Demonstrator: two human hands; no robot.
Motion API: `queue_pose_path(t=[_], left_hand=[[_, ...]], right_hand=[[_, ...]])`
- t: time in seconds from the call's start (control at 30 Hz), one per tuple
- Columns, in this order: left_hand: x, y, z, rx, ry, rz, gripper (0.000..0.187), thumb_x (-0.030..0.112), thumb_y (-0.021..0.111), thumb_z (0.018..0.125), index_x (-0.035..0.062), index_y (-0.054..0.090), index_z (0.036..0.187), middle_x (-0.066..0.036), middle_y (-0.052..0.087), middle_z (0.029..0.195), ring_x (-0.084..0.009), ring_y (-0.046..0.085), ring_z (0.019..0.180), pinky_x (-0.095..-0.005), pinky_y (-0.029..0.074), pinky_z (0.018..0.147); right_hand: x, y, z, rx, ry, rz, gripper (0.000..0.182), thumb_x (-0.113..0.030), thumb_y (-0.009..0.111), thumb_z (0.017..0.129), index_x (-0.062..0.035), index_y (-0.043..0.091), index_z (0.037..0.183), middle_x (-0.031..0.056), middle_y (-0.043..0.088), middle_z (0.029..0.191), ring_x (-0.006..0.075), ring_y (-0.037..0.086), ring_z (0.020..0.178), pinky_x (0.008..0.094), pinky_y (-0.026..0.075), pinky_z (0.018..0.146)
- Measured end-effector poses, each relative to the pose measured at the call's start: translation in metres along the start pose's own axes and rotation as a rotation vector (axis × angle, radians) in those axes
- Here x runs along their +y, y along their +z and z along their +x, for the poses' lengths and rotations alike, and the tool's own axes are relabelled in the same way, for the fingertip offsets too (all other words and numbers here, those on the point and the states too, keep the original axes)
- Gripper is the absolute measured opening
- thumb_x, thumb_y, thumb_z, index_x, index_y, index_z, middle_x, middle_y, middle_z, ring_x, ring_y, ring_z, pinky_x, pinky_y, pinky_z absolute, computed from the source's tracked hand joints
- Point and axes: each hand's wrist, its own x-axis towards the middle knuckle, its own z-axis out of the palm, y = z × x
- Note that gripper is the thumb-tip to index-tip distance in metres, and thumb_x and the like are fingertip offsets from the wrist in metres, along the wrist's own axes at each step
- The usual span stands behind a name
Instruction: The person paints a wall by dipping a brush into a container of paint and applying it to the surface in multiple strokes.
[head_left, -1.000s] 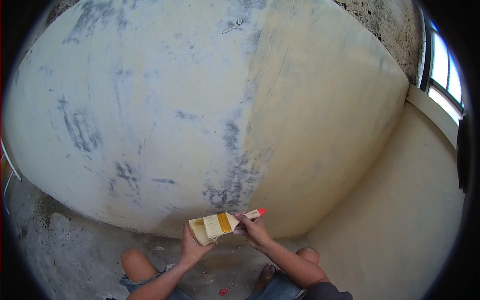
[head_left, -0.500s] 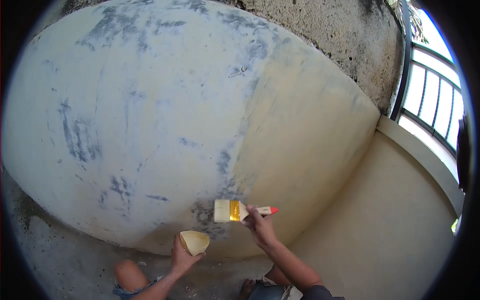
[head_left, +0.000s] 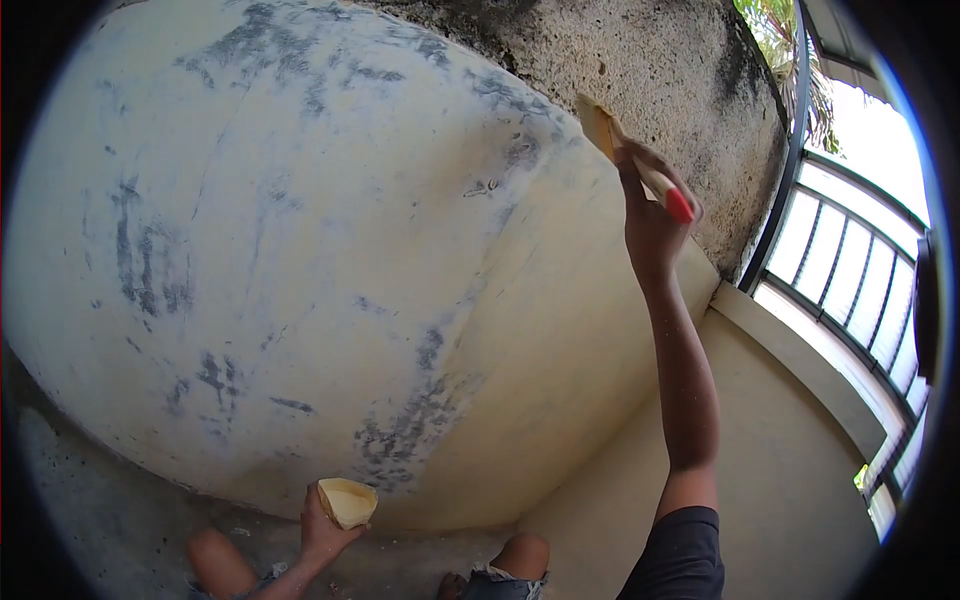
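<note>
Raised high on the right, my right hand (head_left: 655, 215) is closed round the handle of a paintbrush (head_left: 602, 132). The brush has a red handle end, and its bristles lie at the top edge of the pale wall (head_left: 380, 230), where rough concrete begins. Low in the view, my left hand (head_left: 322, 535) grips a small cup of cream paint (head_left: 348, 500). Cream paint covers the right part of the wall, while grey patches show through the whiter left part. Whether the bristles touch the wall is hard to tell.
Rough, stained concrete (head_left: 660, 70) borders the wall above. A plain side wall (head_left: 740, 420) meets it at the right, with a metal railing (head_left: 850, 250) beyond. Below lies the grey floor (head_left: 90, 490), and my bent knees (head_left: 520, 555) are near the wall's base.
My right hand has carried the paintbrush up and right, from the wall's lower middle to its top edge. The view has shifted; my left hand still holds the cup low down.
</note>
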Motion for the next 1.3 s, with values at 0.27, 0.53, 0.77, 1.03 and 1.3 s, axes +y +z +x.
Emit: queue_pose_path(t=[0.27,0.53,0.77,1.03,1.3], left_hand=[[-0.005,0.001,-0.001,0.006,-0.012,-0.028,0.088,0.019,0.097,0.058,0.004,0.043,0.126,-0.017,0.061,0.118,-0.0347,0.064,0.112,-0.0459,0.052,0.096],[-0.006,0.004,-0.004,0.015,0.0,-0.005,0.087,0.02,0.098,0.057,0.0033,0.045,0.125,-0.017,0.061,0.118,-0.0345,0.064,0.113,-0.0453,0.052,0.096],[-0.005,0.004,-0.001,0.005,0.024,0.01,0.089,0.02,0.097,0.058,0.003,0.045,0.127,-0.018,0.06,0.12,-0.0354,0.063,0.115,-0.0463,0.052,0.096],[0.005,0.0,-0.003,0.006,0.023,0.007,0.089,0.02,0.097,0.059,0.0028,0.044,0.128,-0.017,0.06,0.118,-0.0355,0.063,0.113,-0.046,0.052,0.095],[0.014,-0.001,-0.004,0.021,0.04,0.016,0.088,0.019,0.097,0.058,0.0037,0.044,0.126,-0.017,0.06,0.117,-0.0354,0.064,0.112,-0.0455,0.053,0.094]], right_hand=[[-0.038,0.018,-0.111,-0.529,-0.602,-0.199,0.039,-0.014,0.067,0.089,-0.0101,0.064,0.128,0.0137,0.069,0.125,0.0269,0.071,0.111,0.036,0.061,0.085],[-0.053,0.009,-0.115,-0.946,0.013,0.448,0.017,-0.013,0.068,0.094,-0.0075,0.073,0.109,0.0102,0.077,0.103,0.0239,0.076,0.091,0.0343,0.061,0.079],[0.013,0.001,0.055,-0.377,0.005,0.131,0.017,-0.012,0.075,0.093,-0.0017,0.076,0.107,0.0115,0.079,0.095,0.0162,0.076,0.086,0.029,0.059,0.079],[-0.001,0.014,-0.002,-0.39,-0.437,-0.256,0.024,-0.004,0.07,0.086,-0.0074,0.071,0.109,0.0138,0.074,0.114,0.0291,0.075,0.1,0.0381,0.062,0.081],[-0.075,-0.008,-0.159,-0.881,-0.546,0.138,0.027,-0.018,0.067,0.091,-0.008,0.066,0.116,0.0127,0.071,0.116,0.0269,0.073,0.101,0.0363,0.062,0.079]])
